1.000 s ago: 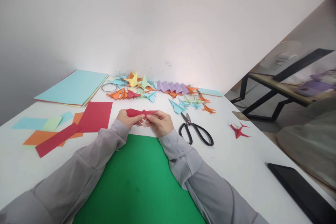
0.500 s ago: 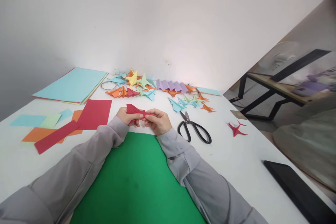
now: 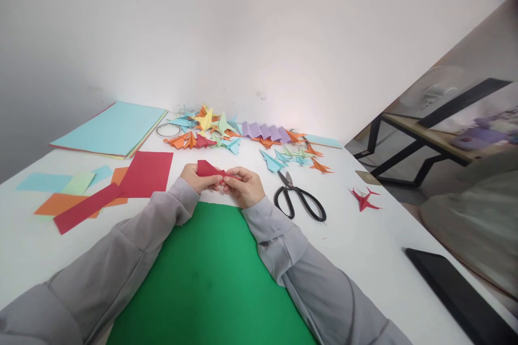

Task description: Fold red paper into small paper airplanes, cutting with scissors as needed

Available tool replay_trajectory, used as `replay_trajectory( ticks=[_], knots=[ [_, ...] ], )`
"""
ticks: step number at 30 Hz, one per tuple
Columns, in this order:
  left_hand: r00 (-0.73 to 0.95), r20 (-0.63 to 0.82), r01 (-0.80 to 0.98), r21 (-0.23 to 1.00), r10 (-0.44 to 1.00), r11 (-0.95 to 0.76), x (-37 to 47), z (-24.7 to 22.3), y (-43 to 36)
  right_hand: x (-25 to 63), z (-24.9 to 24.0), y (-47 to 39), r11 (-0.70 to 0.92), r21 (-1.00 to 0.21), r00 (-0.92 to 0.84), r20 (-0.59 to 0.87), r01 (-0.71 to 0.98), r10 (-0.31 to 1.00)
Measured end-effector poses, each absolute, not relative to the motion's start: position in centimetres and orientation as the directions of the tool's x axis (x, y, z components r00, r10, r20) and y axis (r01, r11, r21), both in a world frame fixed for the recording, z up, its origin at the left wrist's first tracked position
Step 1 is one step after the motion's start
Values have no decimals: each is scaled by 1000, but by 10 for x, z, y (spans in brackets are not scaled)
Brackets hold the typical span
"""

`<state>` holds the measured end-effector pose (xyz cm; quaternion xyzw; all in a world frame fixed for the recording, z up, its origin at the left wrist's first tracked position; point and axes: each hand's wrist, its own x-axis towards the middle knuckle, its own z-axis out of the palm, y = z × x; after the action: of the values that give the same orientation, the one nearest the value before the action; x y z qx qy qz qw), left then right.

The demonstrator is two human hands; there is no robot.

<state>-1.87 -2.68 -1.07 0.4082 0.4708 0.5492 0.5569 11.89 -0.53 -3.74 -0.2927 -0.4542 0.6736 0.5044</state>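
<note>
Your left hand (image 3: 192, 179) pinches the folded red paper (image 3: 205, 168) between thumb and fingers, with a flap standing up above the thumb, and your right hand (image 3: 248, 187) pinches its narrower end, so the two thumb tips nearly meet. The piece is held up in front of you, just beyond the far edge of the green sheet (image 3: 214, 269); the fingers hide its underside, so I cannot tell how the layers lie there. For a clean fold, you would do well to let the left pinch anchor the piece while the right lines up the edges, then press the crease outward from the middle; squeezing too early could lock in a skewed line. Thick layers at the centre may spring back, so a firm second pass seems worthwhile. The scissors (image 3: 290, 187) lie just beyond your right wrist on the white surface (image 3: 343, 269), with a pointed red paper figure (image 3: 363, 201) farther right.
</note>
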Motion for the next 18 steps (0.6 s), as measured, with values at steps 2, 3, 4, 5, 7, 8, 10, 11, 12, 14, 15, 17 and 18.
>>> replay_trajectory(
  ticks=[2,3,4,5,7,8,10,11,12,14,15,17,18],
  knots=[
    [-21,-101,-226,970,995,94,-18,-9,-28,120,-38,-5,-70,-905,-299,65,-419,952],
    [-12,-102,-219,971,995,97,-18,-7,-28,120,-38,-5,-69,-903,-291,64,-424,954],
    [-6,-98,-212,973,995,94,-18,-6,-29,120,-38,-5,-72,-900,-288,62,-429,956],
    [-2,-92,-209,974,996,90,-18,-5,-29,120,-38,-5,-77,-897,-288,58,-435,956],
    [7,-87,-220,972,996,86,-18,-4,-29,120,-37,-5,-89,-892,-285,46,-444,958],
    [15,-87,-233,968,996,88,-19,-4,-29,119,-36,-5,-97,-889,-282,38,-448,959],
    [28,-84,-262,961,996,88,-19,-4,-29,119,-34,-6,-113,-881,-274,20,-459,961],
    [34,-82,-274,958,996,88,-19,-4,-29,118,-33,-7,-122,-876,-273,11,-466,962],
    [39,-82,-284,955,996,90,-19,-3,-29,118,-32,-8,-134,-871,-276,2,-473,961],
    [48,-83,-304,948,995,93,-19,-3,-30,118,-30,-9,-159,-856,-284,-15,-492,959],
    [52,-83,-314,945,995,95,-19,-3,-30,118,-29,-9,-172,-848,-290,-23,-501,957],
    [54,-82,-337,937,995,95,-19,-3,-30,118,-27,-10,-190,-833,-301,-30,-519,953],
    [52,-83,-346,933,995,95,-20,-4,-30,118,-26,-11,-196,-827,-307,-29,-528,951]
  ],
)
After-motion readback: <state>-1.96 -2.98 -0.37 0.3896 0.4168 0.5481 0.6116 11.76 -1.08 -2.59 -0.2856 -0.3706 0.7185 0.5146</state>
